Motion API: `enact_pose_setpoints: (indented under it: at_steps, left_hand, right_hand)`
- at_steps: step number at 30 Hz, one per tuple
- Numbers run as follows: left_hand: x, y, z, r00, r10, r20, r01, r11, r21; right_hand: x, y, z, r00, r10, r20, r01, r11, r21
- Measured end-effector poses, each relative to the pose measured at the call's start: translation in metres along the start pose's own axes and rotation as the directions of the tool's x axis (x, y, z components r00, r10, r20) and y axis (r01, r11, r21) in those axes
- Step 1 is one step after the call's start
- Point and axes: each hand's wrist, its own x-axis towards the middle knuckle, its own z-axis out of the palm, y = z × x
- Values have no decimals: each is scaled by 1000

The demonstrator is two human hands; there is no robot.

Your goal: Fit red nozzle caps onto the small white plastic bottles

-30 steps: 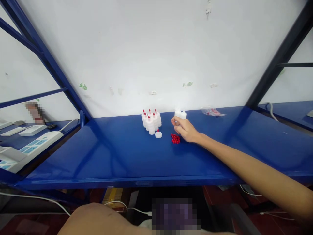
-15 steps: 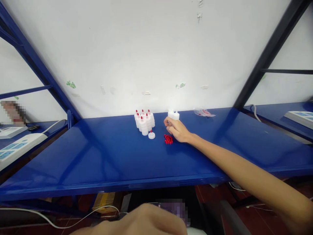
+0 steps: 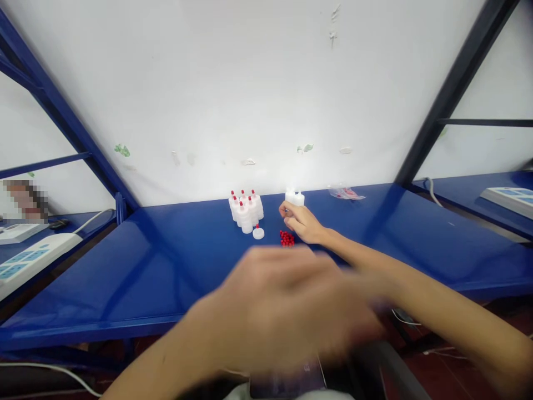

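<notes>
In the head view, a glossy blue tabletop (image 3: 166, 266) stretches before a white wall (image 3: 229, 83). Left of the middle, toward the far edge, stands a tight cluster of white plastic bottles with red tips (image 3: 247, 214); just nearer and to the right of it is a low, round white piece with a red tip (image 3: 259, 234). Farther right, near the wall, are white plastic bottles without red tips (image 3: 294, 196), partly hidden behind the right hand (image 3: 303, 222). That hand is curled, thumb near forefinger; whether it grips anything cannot be told. Just to its left and nearer lies a heap of small red caps (image 3: 287, 238). The left hand (image 3: 287, 303) is a large blur in the near foreground, its grip impossible to tell. A clear plastic bag with red print (image 3: 346, 193) lies at the far right.
</notes>
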Motion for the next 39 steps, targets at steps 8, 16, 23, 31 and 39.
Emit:
enact_pose_setpoints:
  at_steps: [8,16,23,31,39]
  left_hand:
    - [50,-109,35,947,-183,264,171,983,68]
    - [45,-104,65,995,-85,44,88,993,-76]
    - [34,-132,59,959,-235,-157,260,952,162]
    - [30,-136,58,880,-472,-50,458,817,349]
    - [30,-133,68,851,-519,77,452,801,392]
  right_hand:
    - [-3,-11,7,998,-58,17,56,994,95]
    - [-8,-33,10,999,-20,26,5,876,483]
    - [-4,-20,5,1000,15,-11,-12,963,268]
    - [5,17,0,994,89,-57,-85,995,55]
    - [9,24,6,965,259,-27,-243,931,272]
